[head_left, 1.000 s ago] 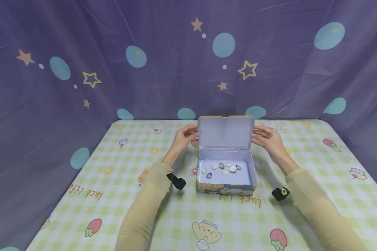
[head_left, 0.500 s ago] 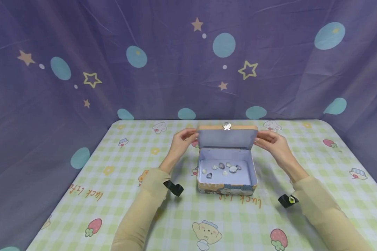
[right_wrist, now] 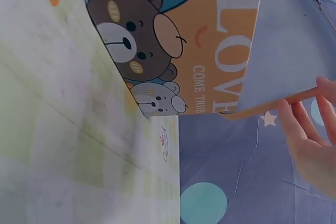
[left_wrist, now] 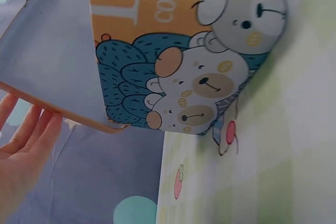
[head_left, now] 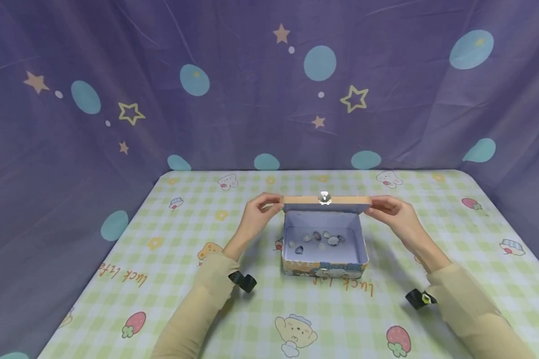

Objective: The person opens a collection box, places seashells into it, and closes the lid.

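A rectangular tin box [head_left: 341, 273] with cartoon bears and lettering on its walls stands on the table. Its hinged lid [head_left: 296, 200] is raised and leans forward over the back of the box, with a metal clasp [head_left: 325, 198] at the middle of its front edge. Several small shells [head_left: 333, 241] lie scattered inside. My left hand [head_left: 255, 217] holds the lid's left side by thumb and fingertips; the left wrist view shows those fingers [left_wrist: 44, 129] along its orange rim. On the opposite side, my right hand [head_left: 399, 219] holds the lid's rim the same way.
A green-and-white checked tablecloth [head_left: 161, 279] with printed fruit and animals covers the table. Behind and beside it hangs a purple curtain [head_left: 251, 129] with stars and blue ovals. Black wrist cameras [head_left: 247, 283] sit below both hands.
The lid has swung forward and down from nearly upright, its clasp now facing the head camera. Both hands have come down and nearer with it. Box and shells have stayed put.
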{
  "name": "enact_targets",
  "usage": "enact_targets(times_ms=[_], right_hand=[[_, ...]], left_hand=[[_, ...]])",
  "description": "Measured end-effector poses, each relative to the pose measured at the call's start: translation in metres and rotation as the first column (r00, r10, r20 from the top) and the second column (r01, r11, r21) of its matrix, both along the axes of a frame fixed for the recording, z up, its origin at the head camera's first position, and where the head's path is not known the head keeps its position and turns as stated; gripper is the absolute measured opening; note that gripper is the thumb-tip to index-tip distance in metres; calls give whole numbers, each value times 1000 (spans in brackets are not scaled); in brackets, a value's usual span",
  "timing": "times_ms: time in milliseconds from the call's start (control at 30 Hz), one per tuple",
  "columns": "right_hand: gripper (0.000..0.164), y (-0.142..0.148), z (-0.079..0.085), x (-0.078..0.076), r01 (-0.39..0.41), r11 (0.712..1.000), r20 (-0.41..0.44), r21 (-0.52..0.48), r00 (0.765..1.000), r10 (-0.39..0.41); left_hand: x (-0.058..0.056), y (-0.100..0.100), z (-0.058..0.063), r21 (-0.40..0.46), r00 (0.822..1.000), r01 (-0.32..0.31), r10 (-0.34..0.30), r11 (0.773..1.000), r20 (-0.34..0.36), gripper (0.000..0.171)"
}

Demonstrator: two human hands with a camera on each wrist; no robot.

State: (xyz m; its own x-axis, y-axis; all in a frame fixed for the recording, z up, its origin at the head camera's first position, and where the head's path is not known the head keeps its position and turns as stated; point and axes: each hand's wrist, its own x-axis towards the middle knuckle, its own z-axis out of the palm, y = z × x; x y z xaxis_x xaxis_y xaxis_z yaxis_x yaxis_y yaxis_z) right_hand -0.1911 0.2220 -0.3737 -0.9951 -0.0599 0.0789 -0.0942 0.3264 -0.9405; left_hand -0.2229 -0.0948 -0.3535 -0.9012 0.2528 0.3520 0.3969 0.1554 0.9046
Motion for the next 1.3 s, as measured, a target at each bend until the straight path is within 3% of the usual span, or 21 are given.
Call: enact_targets(times_ms=[133, 300, 467, 700, 867, 933, 1033, 1167, 1300], right_hand=[[46, 1, -1, 5, -1, 998, -1, 56, 1000, 2], [39, 1, -6, 8, -35, 999, -91, 7, 995, 36], [29, 3, -9, 12, -106, 994, -193, 13, 975, 107], [23, -1, 3, 23, -126, 989, -282, 77, 949, 143], [21, -14, 16, 35, -137, 977, -363, 162, 913, 188], [22, -20, 20, 40, -113, 965, -396, 237, 896, 202], [25, -30, 23, 46, -73, 938, -455, 339, 860, 232], [33, -45, 24, 54, -55, 900, -546, 433, 778, 311], [37, -58, 22, 58, -29, 872, -615, 489, 698, 368]], left_hand=[[6, -2, -3, 10, 999, 47, -47, 999, -26, 21], [12, -6, -7, 46, 993, 119, -119, 992, -5, 25], [21, -9, -5, -44, 992, 126, -127, 991, -7, 29], [31, -13, -7, -169, 983, 124, -145, 978, -117, 31], [25, -19, -28, -247, 965, 86, -142, 965, -219, 34], [22, -22, -37, -272, 956, 68, -141, 960, -257, 36], [23, -23, -40, -308, 937, 46, -148, 950, -315, 37], [25, -25, -42, -341, 916, 28, -161, 939, -368, 38], [29, -25, -42, -376, 908, 10, -166, 927, -385, 40]])
